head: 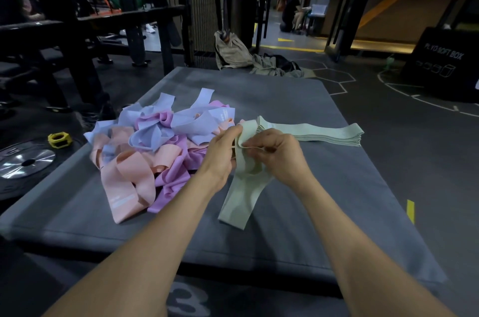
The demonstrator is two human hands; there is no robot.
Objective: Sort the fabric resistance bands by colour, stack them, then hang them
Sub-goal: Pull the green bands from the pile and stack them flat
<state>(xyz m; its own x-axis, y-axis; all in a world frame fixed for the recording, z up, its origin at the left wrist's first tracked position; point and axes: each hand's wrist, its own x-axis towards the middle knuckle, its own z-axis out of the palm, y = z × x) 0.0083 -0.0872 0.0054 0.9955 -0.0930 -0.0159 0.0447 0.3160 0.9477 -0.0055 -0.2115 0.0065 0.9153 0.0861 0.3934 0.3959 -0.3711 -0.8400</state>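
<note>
The sorting step is in hand, with green being gathered first. The left hand (225, 146) is pinching the upper edge of a green band (242, 192), thumb and fingers curled on the fabric, and the right hand (276, 154) is gripping the same band just beside it. The band is hanging from both hands, its lower loop trailing onto the grey mat (298, 226). The hands seem to be flattening or untwisting it, though the fingers are hiding the fold itself.

Behind the right hand a neat green stack (324, 133) is lying flat on the mat. To the left, the mixed pile (160, 145) of blue, pink and peach bands is waiting, tangled and unsorted.

Next, the band probably needs laying squarely on the stack, edges aligned, before another one is picked out of the pile. Hanging is a long way off.
</note>
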